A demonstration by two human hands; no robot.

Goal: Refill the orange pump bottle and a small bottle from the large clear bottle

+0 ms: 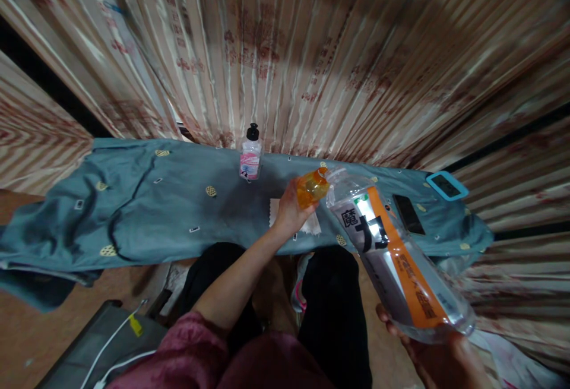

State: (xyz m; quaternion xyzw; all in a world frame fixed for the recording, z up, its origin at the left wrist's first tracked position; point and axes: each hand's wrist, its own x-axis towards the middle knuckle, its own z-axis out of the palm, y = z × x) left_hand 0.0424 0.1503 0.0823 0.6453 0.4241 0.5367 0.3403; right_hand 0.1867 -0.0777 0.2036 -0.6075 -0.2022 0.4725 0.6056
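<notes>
My left hand (290, 209) holds a small orange bottle (312, 187) over the cloth-covered table (146, 205). Its mouth meets the spout of a large silver refill pouch (392, 252) with an orange stripe and black lettering. My right hand (430, 353) grips the pouch's bottom end and holds it tilted, spout end toward the small bottle. A white paper (309, 225) lies on the cloth below my left hand.
A clear bottle with a black cap and pink label (250, 154) stands at the table's back. A black phone (408, 214) and a blue-framed device (446, 185) lie at the right end. Striped curtains hang behind. A grey case with white cables (116, 341) sits on the floor at left.
</notes>
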